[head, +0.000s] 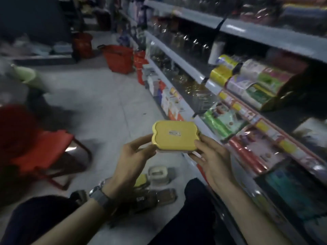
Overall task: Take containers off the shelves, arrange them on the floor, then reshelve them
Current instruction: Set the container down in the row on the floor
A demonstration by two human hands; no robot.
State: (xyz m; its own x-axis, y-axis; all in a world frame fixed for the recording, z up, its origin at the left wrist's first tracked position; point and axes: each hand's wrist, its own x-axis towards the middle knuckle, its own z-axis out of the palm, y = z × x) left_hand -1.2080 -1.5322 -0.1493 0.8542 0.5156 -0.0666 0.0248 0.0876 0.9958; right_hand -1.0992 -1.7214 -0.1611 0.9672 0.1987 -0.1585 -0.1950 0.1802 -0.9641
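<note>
A small container with a yellow lid [175, 136] is held in the air between both hands, above the floor and next to the shelves. My left hand [134, 156] grips its left side and my right hand [210, 156] grips its right corner. Below them on the floor lie other containers: a white-lidded one [158, 174], a yellow-lidded one [141, 181] partly hidden by my left wrist, and a brownish one [164, 196]. The shelves [200, 78] run along the right, stocked with packaged goods.
A red plastic stool [46, 149] stands on the floor at the left. Red baskets [118, 57] sit farther down the aisle. My knees in dark trousers frame the floor containers. Grey tiled floor [99, 96] stretches ahead.
</note>
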